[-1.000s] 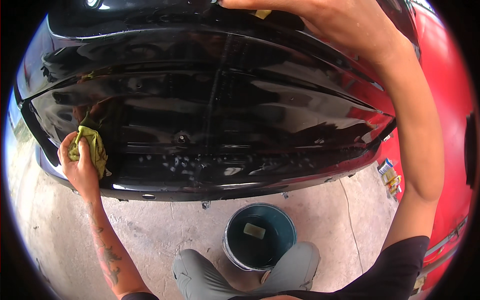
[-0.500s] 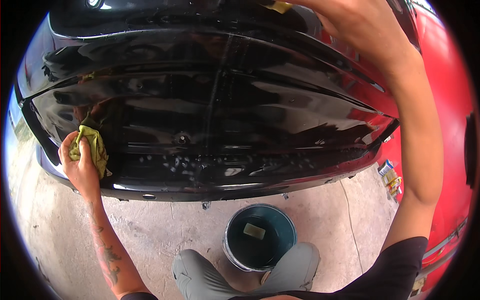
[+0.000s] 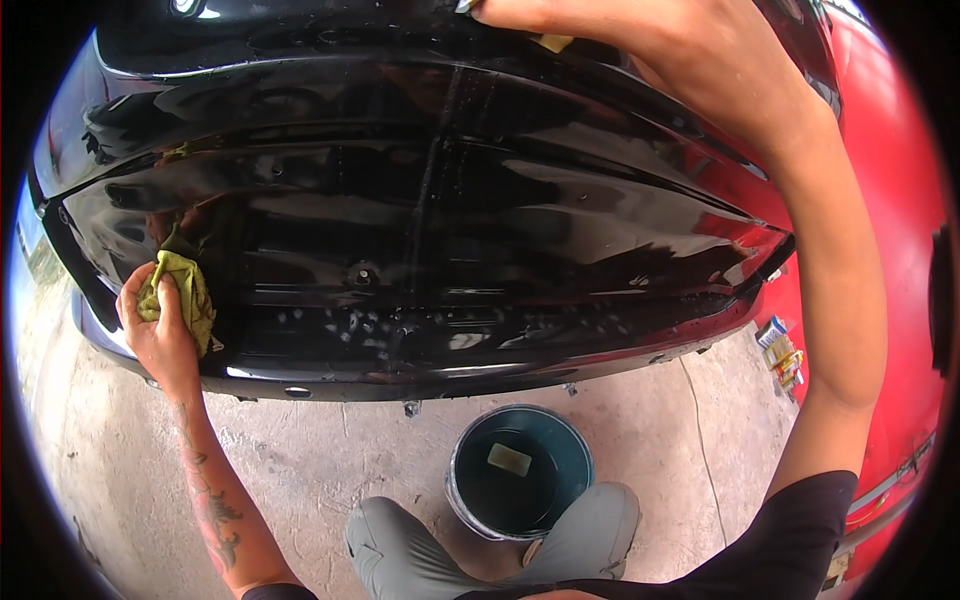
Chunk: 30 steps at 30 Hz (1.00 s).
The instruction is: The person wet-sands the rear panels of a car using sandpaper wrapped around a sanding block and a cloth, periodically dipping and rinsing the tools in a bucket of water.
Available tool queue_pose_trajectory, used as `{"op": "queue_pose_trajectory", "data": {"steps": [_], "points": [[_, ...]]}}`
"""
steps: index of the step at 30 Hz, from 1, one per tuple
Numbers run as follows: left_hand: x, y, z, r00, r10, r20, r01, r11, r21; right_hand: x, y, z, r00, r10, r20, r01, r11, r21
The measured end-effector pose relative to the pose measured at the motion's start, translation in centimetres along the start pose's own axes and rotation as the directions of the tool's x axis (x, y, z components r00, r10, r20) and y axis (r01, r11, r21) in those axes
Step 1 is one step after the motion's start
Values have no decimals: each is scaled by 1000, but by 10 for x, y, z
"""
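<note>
A glossy black car body panel [image 3: 340,215] fills the upper half of the view, with water drops and whitish spots along its lower part. At its left end my left hand [image 3: 160,320] is closed round a crumpled yellow-green cloth [image 3: 188,300], which rests against the panel. My right hand [image 3: 640,35] is at the top edge, over the panel's upper part, its fingers mostly cut off or hidden. A small yellow piece [image 3: 555,42] shows just under this hand, and a pale tip is at its left end; I cannot make out what it grips.
A dark bucket [image 3: 580,440] of water stands on the concrete floor [image 3: 300,450] between my knees, with a pale rectangular block [image 3: 509,459] in it. Red bodywork [image 3: 880,330] rises on the right. Small containers [image 3: 778,352] sit beside it, and a thin line runs along the floor.
My right hand has moved left and a little down over the panel, and the yellow piece under it sits lower. My left hand and the cloth have stayed put.
</note>
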<state>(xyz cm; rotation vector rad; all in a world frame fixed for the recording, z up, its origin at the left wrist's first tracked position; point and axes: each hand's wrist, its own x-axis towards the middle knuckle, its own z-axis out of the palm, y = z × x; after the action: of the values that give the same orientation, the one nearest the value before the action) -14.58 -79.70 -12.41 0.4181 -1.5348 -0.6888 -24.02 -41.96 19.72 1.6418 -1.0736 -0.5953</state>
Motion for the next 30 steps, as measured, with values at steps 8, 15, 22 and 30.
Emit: {"op": "queue_pose_trajectory", "data": {"steps": [8,15,22,30], "points": [[0,2,-1,1000,13,6,-13,1000,1,5,4,0,993,-100,69,112,975,-192],[0,2,0,1000,4,3,-4,1000,1,16,5,-4,987,-159,-4,157,978,-135],[0,3,-1,1000,-5,10,5,1000,17,17,8,3,987,-137,-78,134,990,-44],[0,4,0,1000,13,-7,-13,1000,5,2,-4,-4,983,42,-179,-88,962,-259]]}}
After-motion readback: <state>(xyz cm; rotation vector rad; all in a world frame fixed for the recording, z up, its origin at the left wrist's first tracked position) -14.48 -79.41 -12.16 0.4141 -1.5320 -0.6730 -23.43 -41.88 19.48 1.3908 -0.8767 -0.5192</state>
